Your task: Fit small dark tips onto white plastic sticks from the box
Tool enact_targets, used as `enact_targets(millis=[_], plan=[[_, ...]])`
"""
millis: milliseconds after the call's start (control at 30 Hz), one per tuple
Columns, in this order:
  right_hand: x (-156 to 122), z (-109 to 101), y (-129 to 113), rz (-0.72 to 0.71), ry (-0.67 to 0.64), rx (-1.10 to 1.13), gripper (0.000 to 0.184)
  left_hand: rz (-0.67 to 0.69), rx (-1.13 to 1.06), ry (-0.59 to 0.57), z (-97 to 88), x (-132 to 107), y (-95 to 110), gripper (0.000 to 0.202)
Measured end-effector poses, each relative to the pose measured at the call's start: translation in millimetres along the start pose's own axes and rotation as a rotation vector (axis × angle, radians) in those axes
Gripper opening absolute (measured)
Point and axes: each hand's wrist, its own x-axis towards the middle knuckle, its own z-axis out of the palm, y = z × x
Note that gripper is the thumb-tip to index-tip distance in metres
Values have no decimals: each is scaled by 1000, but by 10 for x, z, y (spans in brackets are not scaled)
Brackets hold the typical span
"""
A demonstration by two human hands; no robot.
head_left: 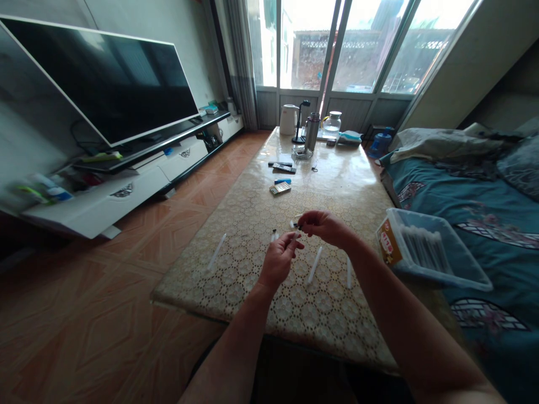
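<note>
Both my hands meet above the low table (252, 213), which wears a lace cloth. My left hand (280, 259) is closed in a pinch on a thin white tube whose end shows at its fingertips. My right hand (322, 226) is closed too, pinching a small dark-tipped piece against that tube's end. Three more white tubes lie on the cloth: a white tube (217, 252) to the left, another white tube (314, 265) under my right wrist, and a third white tube (348, 273) beside it.
A clear plastic bin (458, 269) with several white sticks sits on the blue bed (497, 213) at right. Remote controls (283, 166), a blue lighter (282, 181), a small pack (280, 188), a kettle (288, 119), flask and glass jug crowd the table's far end. A TV (105, 84) stands at left.
</note>
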Motion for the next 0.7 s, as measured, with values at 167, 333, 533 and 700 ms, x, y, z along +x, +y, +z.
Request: enact_targets(millis=[167, 333, 533, 700], plan=[[24, 5, -12, -9, -15, -117, 9, 14, 44, 17, -15, -7, 11, 35], [10, -4, -52, -28, -39, -201, 10, 26, 89, 29, -16, -20, 45, 34], [-13, 35, -187, -20, -64, -481, 34, 75, 141, 26, -8, -52, 78, 34], [-65, 21, -212, 31, -53, -376, 42, 87, 152, 22, -13, -55, 70, 32]])
